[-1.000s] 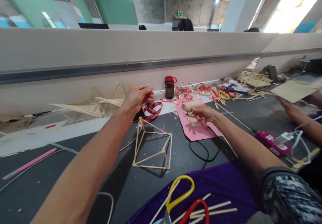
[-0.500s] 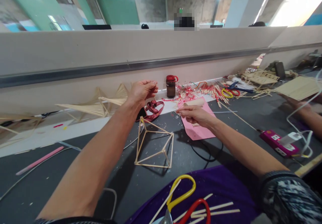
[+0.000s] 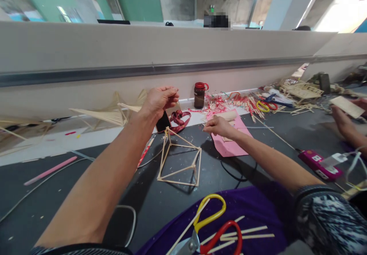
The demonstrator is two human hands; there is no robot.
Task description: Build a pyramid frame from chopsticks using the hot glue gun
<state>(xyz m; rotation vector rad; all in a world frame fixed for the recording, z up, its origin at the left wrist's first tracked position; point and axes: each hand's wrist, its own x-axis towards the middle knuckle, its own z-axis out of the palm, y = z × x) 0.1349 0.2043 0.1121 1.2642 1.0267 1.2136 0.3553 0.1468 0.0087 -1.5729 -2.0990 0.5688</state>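
Note:
My left hand (image 3: 163,101) is raised above the phone (image 3: 163,122) and the dark red strap (image 3: 179,119). Its thumb and fingertips are pinched together; whatever they hold is too small to make out. Lower and to the right, my right hand (image 3: 218,127) hovers at the left edge of a pink sheet (image 3: 229,150), fingers curled into a pinch, with their contents also unclear. Between my forearms an open frame of thin wooden sticks (image 3: 179,182) stands on the dark table, touched by neither hand. Nearest me, scissors (image 3: 210,220) with yellow and red handles lie among loose sticks (image 3: 246,237).
A purple cloth (image 3: 266,205) lies under the scissors. Behind are a red-lidded bottle (image 3: 199,95), red-and-white stick scraps (image 3: 246,104) and fan-like stick models (image 3: 100,116). A purple power strip (image 3: 317,164) lies right. A co-worker's hand (image 3: 345,125) holds a pale block (image 3: 346,106).
The view has shifted slightly. My right hand's fingers have curled in more tightly, while my left hand stays pinched. At the far right, the co-worker's pale piece has turned.

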